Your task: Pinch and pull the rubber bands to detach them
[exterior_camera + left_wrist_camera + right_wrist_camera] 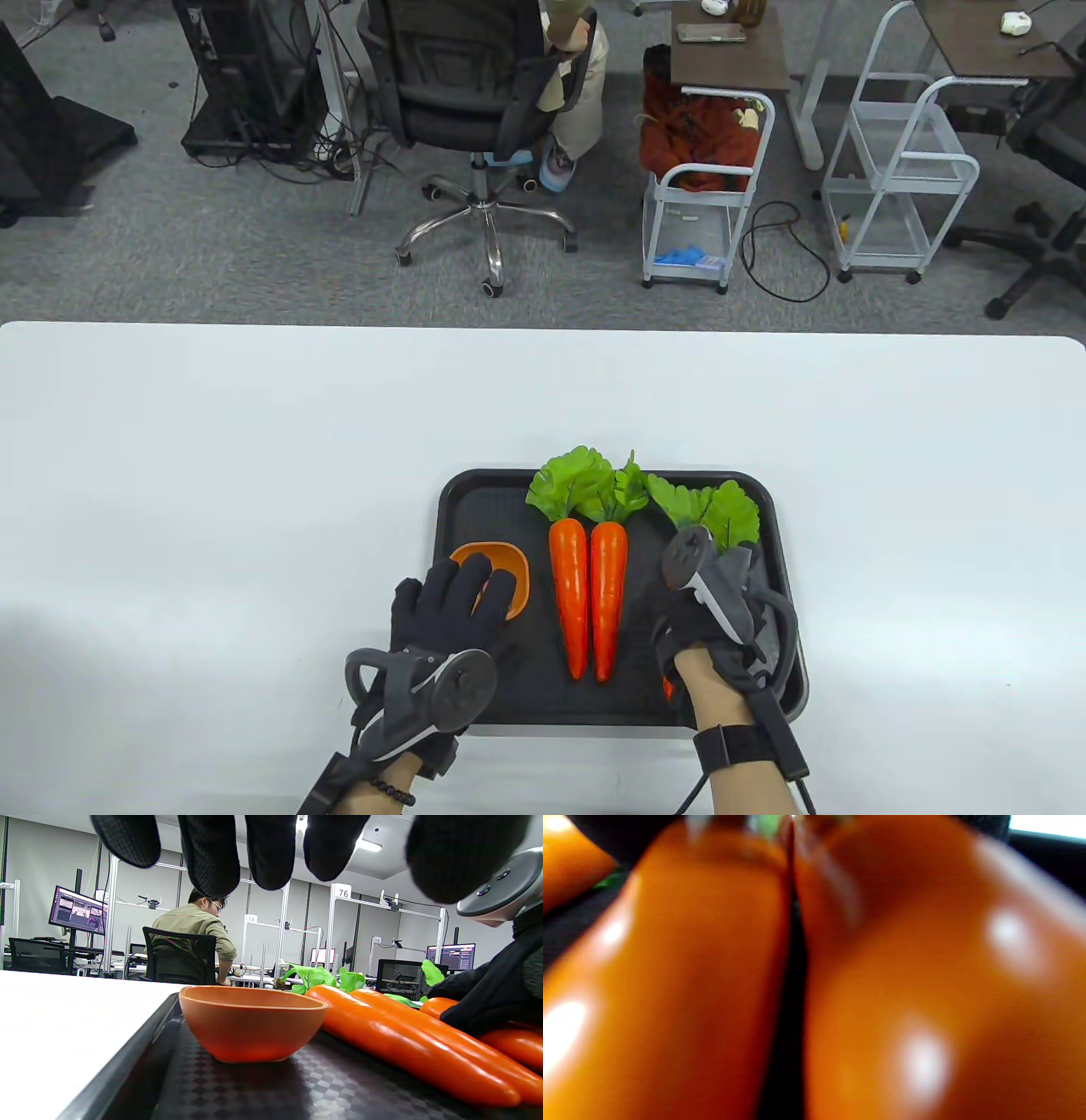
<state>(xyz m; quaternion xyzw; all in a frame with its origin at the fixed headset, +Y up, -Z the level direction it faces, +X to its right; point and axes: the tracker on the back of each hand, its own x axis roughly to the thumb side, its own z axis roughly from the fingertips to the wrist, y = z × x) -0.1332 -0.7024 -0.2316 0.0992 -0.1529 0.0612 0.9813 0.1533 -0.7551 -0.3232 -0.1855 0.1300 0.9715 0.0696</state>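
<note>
While the left hand [454,607] hovers spread, the right hand [708,628] covers blurred glossy orange carrots [814,984]; grip unclear.

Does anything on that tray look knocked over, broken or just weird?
Nothing stands out. The orange bowl sits upright on the black tray, and the two carrots lie neatly side by side. No rubber band is clearly visible; the right wrist view is blurred.

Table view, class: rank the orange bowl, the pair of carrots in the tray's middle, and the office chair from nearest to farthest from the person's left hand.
1. Orange bowl: on the tray's left part, partly under the fingers of the left hand.
2. Pair of carrots: side by side in the tray's middle, to the hand's right.
3. Office chair: on the floor beyond the table's far edge.
</note>
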